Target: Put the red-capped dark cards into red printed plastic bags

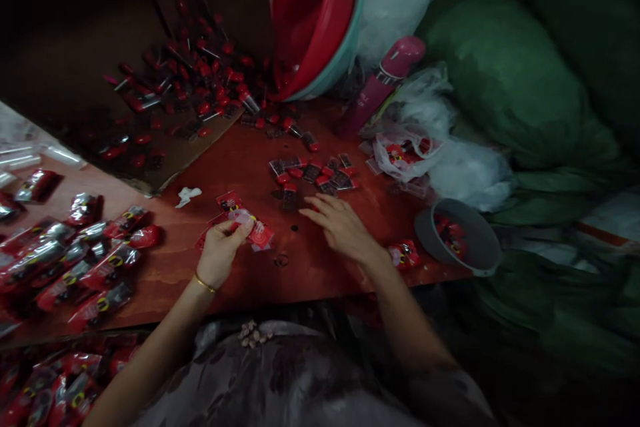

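Note:
My left hand (221, 252), a gold bangle on its wrist, pinches a red printed plastic packet (261, 233) between thumb and fingers above the reddish table (325, 273). More red printed plastic shows behind these fingers, partly hidden. To the right, my right hand (343, 228) reaches forward with its fingers stretched out and apart, holding nothing visible. Just beyond its fingertips lies a loose group of small clear-bodied pieces with red ends (311, 173). Whether the fingertips touch any of them I cannot tell.
Filled red packets (100, 267) cover the left side. A large heap of red-ended pieces (200, 80) lies on cardboard at the back, beside a tilted red basin (345, 7). A pink flask (373, 90), plastic bag (465, 170) and grey bowl (485, 247) stand right.

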A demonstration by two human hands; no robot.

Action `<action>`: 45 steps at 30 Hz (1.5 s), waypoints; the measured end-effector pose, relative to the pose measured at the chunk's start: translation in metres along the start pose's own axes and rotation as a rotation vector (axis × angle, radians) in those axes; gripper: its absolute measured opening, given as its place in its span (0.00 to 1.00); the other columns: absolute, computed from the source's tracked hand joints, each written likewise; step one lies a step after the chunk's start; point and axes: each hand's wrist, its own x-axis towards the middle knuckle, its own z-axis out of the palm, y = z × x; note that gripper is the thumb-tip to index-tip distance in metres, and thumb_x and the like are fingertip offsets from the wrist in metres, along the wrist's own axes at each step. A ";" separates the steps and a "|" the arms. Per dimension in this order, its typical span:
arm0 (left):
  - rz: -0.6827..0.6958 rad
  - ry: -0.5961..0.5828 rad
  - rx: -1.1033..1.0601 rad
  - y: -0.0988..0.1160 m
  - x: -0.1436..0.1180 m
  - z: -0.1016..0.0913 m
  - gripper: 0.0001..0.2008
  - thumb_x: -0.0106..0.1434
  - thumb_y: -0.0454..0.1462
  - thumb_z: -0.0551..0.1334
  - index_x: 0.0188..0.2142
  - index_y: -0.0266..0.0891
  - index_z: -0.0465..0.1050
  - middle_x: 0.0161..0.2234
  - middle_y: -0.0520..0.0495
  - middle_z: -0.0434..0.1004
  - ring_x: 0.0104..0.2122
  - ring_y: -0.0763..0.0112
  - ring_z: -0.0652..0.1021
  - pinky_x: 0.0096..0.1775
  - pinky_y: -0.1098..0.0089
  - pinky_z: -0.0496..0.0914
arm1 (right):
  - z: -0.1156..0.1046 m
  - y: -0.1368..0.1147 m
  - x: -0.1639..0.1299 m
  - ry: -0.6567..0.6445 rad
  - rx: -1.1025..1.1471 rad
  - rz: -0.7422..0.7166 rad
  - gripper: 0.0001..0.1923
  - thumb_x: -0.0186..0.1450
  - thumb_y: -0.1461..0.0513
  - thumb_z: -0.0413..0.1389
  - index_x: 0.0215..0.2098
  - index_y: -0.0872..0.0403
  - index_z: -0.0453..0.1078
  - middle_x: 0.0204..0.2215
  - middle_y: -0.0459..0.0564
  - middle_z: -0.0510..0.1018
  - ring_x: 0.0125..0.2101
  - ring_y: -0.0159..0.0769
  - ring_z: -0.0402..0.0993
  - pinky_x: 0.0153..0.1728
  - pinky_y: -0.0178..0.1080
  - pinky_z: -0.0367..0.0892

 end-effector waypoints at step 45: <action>0.172 0.055 -0.016 -0.016 -0.004 0.006 0.14 0.47 0.44 0.69 0.27 0.35 0.77 0.24 0.52 0.76 0.24 0.76 0.72 0.32 0.73 0.68 | 0.054 -0.108 -0.015 0.359 1.225 0.650 0.13 0.60 0.52 0.55 0.33 0.53 0.61 0.22 0.42 0.76 0.13 0.24 0.65 0.17 0.29 0.61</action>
